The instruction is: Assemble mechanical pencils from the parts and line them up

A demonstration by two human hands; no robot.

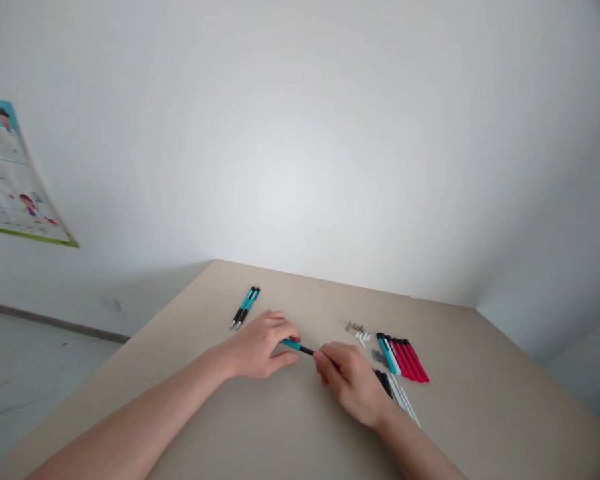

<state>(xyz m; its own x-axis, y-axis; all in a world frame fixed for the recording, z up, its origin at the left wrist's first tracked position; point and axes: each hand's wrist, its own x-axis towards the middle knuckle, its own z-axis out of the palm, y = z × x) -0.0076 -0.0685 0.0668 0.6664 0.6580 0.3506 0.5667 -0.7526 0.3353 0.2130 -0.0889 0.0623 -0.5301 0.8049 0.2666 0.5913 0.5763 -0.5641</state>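
A ballpoint pen (293,345) with a blue barrel and a black grip section spans the gap between my two hands, just above the table. My left hand (263,341) has its fingers bent over the blue end, which they partly hide; its thumb sits lower, a little apart from the barrel. At the other end my right hand (347,377) is closed round the black section, thumb and index finger pinching it, so the tip is hidden. Two blue and black pens (245,308) lie side by side beyond my left hand.
Right of my right hand lie springs (357,327), small white parts (363,337), grey metal pieces (379,358), blue, white and red barrels (405,360), black grips (383,383) and white refills (404,400). The beige table (220,440) meets a white wall; a calendar (20,177) hangs left.
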